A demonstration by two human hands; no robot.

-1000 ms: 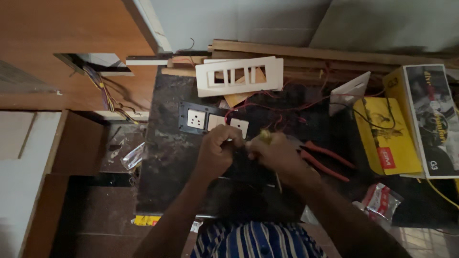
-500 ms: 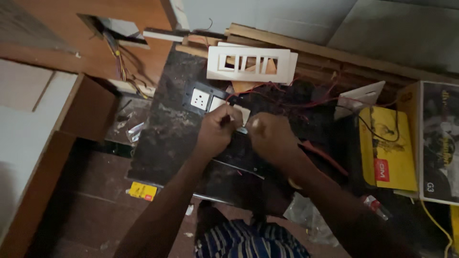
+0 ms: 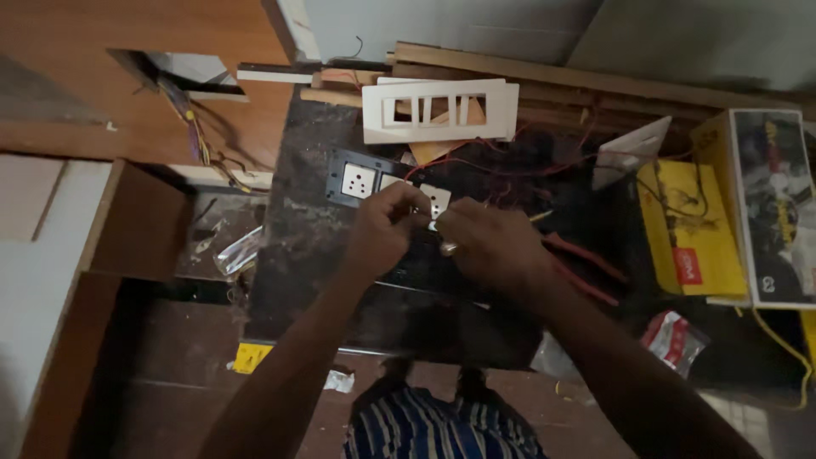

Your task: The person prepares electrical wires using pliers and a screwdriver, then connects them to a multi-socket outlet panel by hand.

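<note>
head view: both hands meet over the middle of a dark slab, just in front of a black switch plate that lies near the slab's far left corner. the left hand is curled, its fingertips pinched on a small white module at the plate's right end; the right hand is clenched close beside it, fingers folded in toward the same spot, and a small pale metal tip shows between the two hands, though what the right hand grips cannot be told for sure. a white socket sits in the plate's left part, uncovered. red wires run from the plate toward the slab's far right, tangled over dark clutter. beyond the plate, at the slab's far edge, a white frame with four openings leans on wood strips. red-handled pliers lie just right of the right hand. a yellow box stands at the slab's right edge, touching a carton further right. a small packet lies near the right front corner. left of the slab, loose wires hang from a hole in a wood panel, and clear bags lie below it
</note>
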